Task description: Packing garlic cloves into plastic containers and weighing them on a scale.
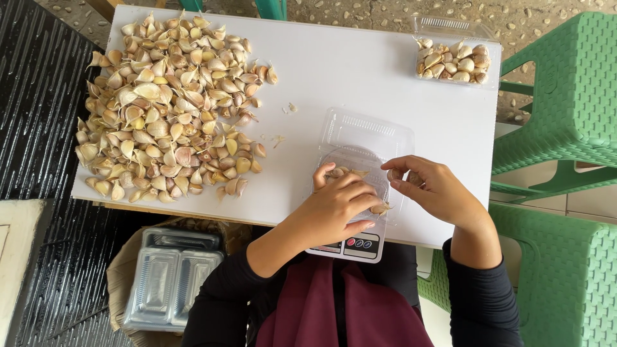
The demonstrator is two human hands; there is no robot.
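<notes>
White and rectangular, the surface is being viewed from above, with green plastic chairs at 3 o'clock. A clear plastic clamshell tray is being rested on a small digital scale near the 6 o'clock edge. Garlic cloves are being gripped in the curled fingers of the left hand over the tray; the right hand is being pinched on the tray's rim. A loose garlic heap is lying at 10 o'clock, a filled tray at 1 o'clock.

Left hand rested over clear clamshell tray on digital scale, touching garlic cloves. Right hand pinched one clove at tray edge. Large garlic pile lay on white table.
</notes>
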